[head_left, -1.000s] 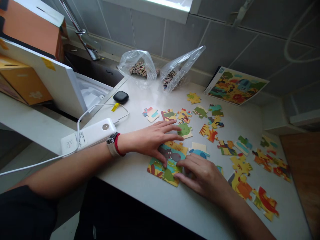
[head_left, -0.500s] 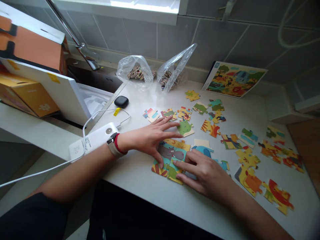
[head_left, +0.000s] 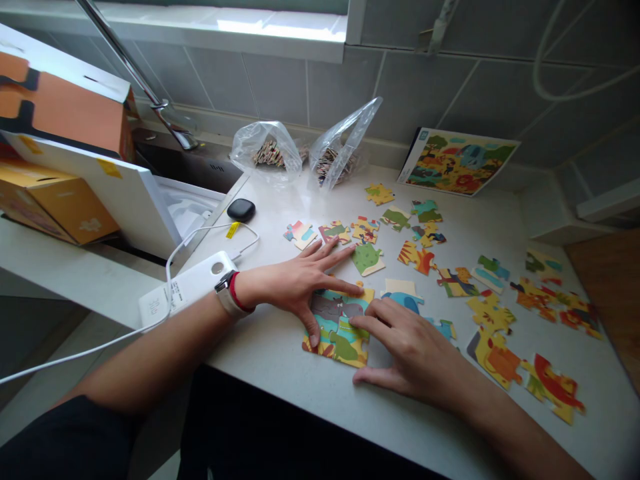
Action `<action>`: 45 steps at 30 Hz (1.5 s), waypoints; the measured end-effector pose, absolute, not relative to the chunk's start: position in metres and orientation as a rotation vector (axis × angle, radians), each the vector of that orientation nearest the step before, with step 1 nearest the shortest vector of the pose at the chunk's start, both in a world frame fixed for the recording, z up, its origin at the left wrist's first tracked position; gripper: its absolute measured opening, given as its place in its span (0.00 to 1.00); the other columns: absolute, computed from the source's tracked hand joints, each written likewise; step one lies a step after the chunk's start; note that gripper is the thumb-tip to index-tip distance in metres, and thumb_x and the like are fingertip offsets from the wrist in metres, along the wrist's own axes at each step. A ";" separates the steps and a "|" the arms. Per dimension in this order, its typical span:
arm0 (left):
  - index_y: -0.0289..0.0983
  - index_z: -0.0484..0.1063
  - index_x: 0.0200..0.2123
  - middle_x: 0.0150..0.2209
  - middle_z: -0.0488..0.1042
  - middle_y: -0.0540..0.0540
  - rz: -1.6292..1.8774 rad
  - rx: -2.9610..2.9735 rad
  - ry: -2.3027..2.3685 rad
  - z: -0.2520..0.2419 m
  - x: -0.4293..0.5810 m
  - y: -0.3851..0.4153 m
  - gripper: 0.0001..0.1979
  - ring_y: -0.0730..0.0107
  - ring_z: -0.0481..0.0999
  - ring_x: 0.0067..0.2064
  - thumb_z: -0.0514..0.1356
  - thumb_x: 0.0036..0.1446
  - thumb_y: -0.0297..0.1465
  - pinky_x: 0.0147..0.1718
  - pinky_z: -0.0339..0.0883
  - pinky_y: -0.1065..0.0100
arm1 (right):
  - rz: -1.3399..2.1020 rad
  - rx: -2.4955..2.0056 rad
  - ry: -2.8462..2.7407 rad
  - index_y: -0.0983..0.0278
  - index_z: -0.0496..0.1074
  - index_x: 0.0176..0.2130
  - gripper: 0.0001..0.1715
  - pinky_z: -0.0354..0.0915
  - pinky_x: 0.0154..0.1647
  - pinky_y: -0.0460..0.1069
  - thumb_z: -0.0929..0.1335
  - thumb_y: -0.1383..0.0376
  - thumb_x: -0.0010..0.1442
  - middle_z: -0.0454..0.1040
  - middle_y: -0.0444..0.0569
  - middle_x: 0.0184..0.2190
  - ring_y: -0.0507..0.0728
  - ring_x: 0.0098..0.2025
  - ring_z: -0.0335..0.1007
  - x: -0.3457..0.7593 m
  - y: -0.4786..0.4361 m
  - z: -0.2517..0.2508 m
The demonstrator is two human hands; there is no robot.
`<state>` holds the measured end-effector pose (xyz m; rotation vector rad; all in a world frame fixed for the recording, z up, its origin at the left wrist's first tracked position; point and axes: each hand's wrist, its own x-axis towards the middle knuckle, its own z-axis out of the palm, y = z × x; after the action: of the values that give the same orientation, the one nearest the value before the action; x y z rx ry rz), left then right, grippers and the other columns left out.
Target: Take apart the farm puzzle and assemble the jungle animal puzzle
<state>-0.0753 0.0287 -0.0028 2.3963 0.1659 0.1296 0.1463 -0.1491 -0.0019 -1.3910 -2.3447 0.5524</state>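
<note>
Joined jigsaw pieces with a grey hippo and a green crocodile form a small block point(head_left: 335, 327) near the counter's front edge. My left hand point(head_left: 305, 280) is spread over its left and upper side, thumb on the lower left part. From the right, my right hand point(head_left: 400, 340) touches the crocodile piece point(head_left: 346, 343) with its index fingertip; its thumb is apart, resting near the counter. Just beyond the right hand lies a blue elephant piece point(head_left: 404, 300), partly covered. A green piece point(head_left: 367, 259) lies past my left fingertips.
Several loose pieces point(head_left: 417, 257) spread across the counter's right half. A picture card point(head_left: 460, 163) leans on the wall. Two clear bags point(head_left: 270, 152) of pieces stand behind. At left are a power bank point(head_left: 185, 290) with a white cable, a black case point(head_left: 241, 210), boxes point(head_left: 75, 207) and a sink.
My right thumb has come away from the crocodile piece, which now sits flush with the block. My left hand has shifted slightly, with its thumb lower. The view has tilted a little.
</note>
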 end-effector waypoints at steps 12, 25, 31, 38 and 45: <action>0.50 0.76 0.60 0.76 0.48 0.45 0.160 2.390 0.148 -0.007 -0.077 0.029 0.50 0.21 0.35 0.75 0.82 0.30 0.49 0.70 0.33 0.29 | 0.571 -1.491 -2.323 0.59 0.73 0.49 0.32 0.72 0.43 0.56 0.81 0.51 0.51 0.75 0.55 0.46 0.66 0.47 0.74 0.148 -0.149 0.003; 0.51 0.71 0.66 0.78 0.36 0.48 0.021 2.480 0.142 -0.008 -0.078 0.029 0.52 0.22 0.29 0.74 0.79 0.36 0.52 0.69 0.26 0.30 | 0.661 -1.536 -2.305 0.61 0.72 0.46 0.28 0.72 0.47 0.57 0.82 0.55 0.51 0.75 0.55 0.47 0.66 0.50 0.73 0.147 -0.151 0.004; 0.52 0.70 0.66 0.78 0.33 0.50 -0.014 2.496 0.165 -0.004 -0.077 0.028 0.51 0.22 0.29 0.74 0.79 0.37 0.53 0.70 0.27 0.32 | 0.704 -1.583 -2.288 0.60 0.71 0.46 0.29 0.71 0.50 0.58 0.82 0.54 0.51 0.74 0.55 0.49 0.67 0.52 0.71 0.147 -0.152 0.003; 0.54 0.69 0.66 0.78 0.35 0.51 -0.045 2.495 0.190 -0.001 -0.076 0.027 0.52 0.23 0.28 0.75 0.79 0.35 0.52 0.70 0.26 0.32 | 0.742 -1.598 -2.247 0.61 0.70 0.46 0.30 0.71 0.50 0.59 0.82 0.56 0.49 0.74 0.54 0.48 0.67 0.51 0.71 0.146 -0.152 0.003; 0.58 0.64 0.68 0.78 0.28 0.50 -0.115 2.495 0.200 -0.007 -0.077 0.029 0.53 0.20 0.29 0.74 0.77 0.39 0.55 0.68 0.26 0.28 | 0.680 -1.603 -2.310 0.62 0.72 0.47 0.27 0.73 0.48 0.57 0.80 0.59 0.51 0.74 0.54 0.47 0.65 0.48 0.72 0.142 -0.154 0.010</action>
<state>-0.0765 0.0287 -0.0069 2.4954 0.1996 -0.1149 0.1416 -0.1535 0.0104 -1.6033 -2.3099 0.6801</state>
